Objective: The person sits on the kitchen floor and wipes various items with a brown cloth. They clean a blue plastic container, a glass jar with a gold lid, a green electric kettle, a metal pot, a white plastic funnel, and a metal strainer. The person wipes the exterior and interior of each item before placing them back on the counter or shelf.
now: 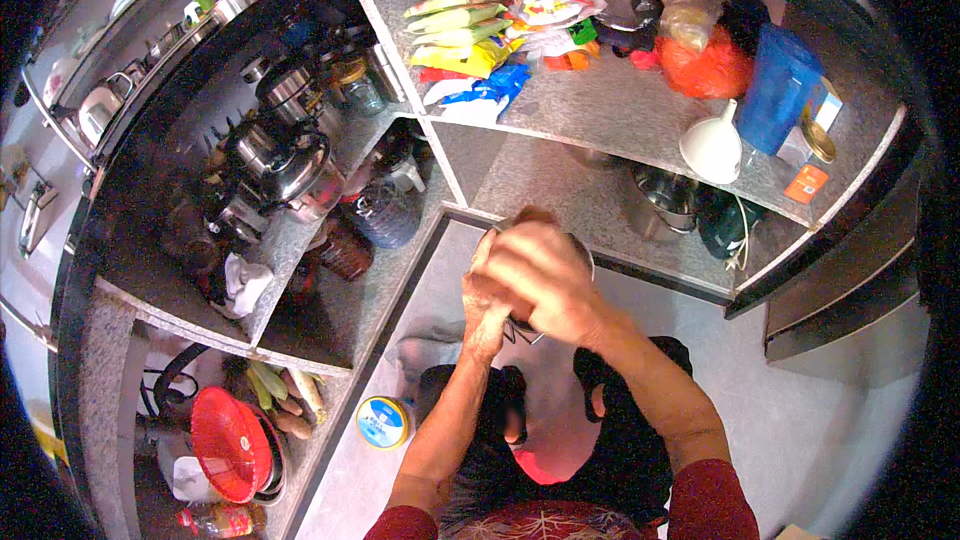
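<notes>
My two hands meet over the floor, in front of my knees. My left hand (483, 308) is closed, its fingers partly covered by the other hand; what it grips I cannot make out. Laid across it, my right hand (545, 278) is smeared by motion, and its fingers do not show clearly. Beneath the hands a round metal vessel (589, 258) shows only part of its rim. A small brown shape past the fingertips is too blurred to name. Left of my left forearm stands a round tub (383, 423) with a blue, white and yellow lid.
Stone shelves wrap around the floor. Steel pots (305, 180) and a large water bottle (385, 215) fill the left ones. A red basket (230, 443) sits lower left. Packets (460, 25), a white funnel (712, 147) and a blue jug (780, 90) stand on the far shelf.
</notes>
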`<state>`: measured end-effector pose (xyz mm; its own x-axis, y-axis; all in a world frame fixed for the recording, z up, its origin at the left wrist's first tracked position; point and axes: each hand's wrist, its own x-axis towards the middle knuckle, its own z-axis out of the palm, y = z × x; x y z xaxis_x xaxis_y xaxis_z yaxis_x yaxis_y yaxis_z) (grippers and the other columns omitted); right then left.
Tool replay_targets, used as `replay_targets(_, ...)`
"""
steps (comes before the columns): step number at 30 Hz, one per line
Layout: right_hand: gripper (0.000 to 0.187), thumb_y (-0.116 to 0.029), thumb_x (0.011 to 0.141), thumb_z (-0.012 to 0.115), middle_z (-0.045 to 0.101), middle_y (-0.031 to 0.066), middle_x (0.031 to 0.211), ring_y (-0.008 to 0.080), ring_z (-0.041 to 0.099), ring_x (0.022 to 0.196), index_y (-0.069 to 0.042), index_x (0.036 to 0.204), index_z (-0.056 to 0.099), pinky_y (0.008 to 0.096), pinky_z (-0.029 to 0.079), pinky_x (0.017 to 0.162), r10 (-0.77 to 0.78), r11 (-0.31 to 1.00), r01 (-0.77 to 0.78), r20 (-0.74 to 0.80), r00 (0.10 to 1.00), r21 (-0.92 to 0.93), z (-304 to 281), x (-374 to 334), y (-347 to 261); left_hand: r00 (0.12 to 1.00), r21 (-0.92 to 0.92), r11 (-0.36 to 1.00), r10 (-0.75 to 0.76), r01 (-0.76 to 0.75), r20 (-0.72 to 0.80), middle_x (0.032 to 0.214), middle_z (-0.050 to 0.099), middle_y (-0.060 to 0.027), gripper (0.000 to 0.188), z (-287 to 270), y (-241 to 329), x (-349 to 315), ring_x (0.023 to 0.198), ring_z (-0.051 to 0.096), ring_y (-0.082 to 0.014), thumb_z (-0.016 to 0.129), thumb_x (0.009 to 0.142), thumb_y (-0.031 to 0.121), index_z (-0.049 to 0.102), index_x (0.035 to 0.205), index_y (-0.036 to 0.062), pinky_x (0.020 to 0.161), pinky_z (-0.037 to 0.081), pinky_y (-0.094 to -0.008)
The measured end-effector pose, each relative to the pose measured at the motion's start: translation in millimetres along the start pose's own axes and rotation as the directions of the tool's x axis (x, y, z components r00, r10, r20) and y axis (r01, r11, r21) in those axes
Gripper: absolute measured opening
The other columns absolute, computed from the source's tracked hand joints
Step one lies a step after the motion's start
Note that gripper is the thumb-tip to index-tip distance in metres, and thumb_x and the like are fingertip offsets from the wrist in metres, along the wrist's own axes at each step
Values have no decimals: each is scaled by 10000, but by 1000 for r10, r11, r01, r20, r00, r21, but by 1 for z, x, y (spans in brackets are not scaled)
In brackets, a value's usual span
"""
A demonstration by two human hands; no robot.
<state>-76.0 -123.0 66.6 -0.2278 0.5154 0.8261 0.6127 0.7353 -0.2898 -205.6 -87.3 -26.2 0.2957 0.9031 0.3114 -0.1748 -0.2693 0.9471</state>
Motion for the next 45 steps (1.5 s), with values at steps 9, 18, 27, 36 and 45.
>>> replay_targets(9, 365, -35, 688, 594, 563, 127, 944, 302, 550, 944, -44, 1051, 560, 382, 452, 803, 428, 904, -426, 100, 898, -35, -15, -9, 38, 964, 612, 758, 263, -227, 32, 1207, 339, -214, 914, 21, 42, -9, 1126, 361, -383, 737, 453, 143, 384, 1293, 75, 986, 314, -458)
replay_targets(18, 234, -137, 785, 587, 539, 120, 1072, 327, 501, 1036, -58, 1003, 560, 420, 419, 845, 334, 939, -331, 15, 942, -97, -21, -19, 26, 977, 666, 734, 211, -131, -41, 1152, 360, -240, 1141, 31, 53, -7, 1068, 368, -399, 778, 461, 157, 124, 1381, -11, 950, 322, -472)
replay_targets(27, 350, -190, 745, 629, 555, 28, 1076, 241, 477, 1047, -158, 1089, 572, 429, 393, 799, 235, 962, -193, 224, 946, -194, -1, -2, -9, 926, 716, 594, 309, -367, 219, 1230, 355, -275, 1101, 18, 40, -4, 1133, 377, -404, 799, 538, 280, 140, 1351, -63, 991, 278, -475)
replay_targets(36, 312, -217, 903, 496, 588, 126, 1096, 238, 557, 1056, -77, 1182, 512, 330, 423, 897, 675, 672, -707, 210, 707, 222, -16, 4, 40, 934, 505, 791, 342, -345, 101, 1286, 327, -210, 1110, 14, 36, -15, 1179, 371, -354, 761, 405, 172, 225, 1353, -42, 1005, 304, -415)
replay_targets(45, 324, -196, 955, 421, 510, 48, 1128, 129, 499, 1013, -66, 1252, 407, 240, 406, 873, 704, 334, -548, 184, 686, 767, -10, -19, 37, 947, -355, 914, 82, -195, -309, 1323, 403, -127, 667, 17, 39, 3, 1204, 410, -294, 518, 739, 493, 456, 1239, 57, 1020, 326, -426)
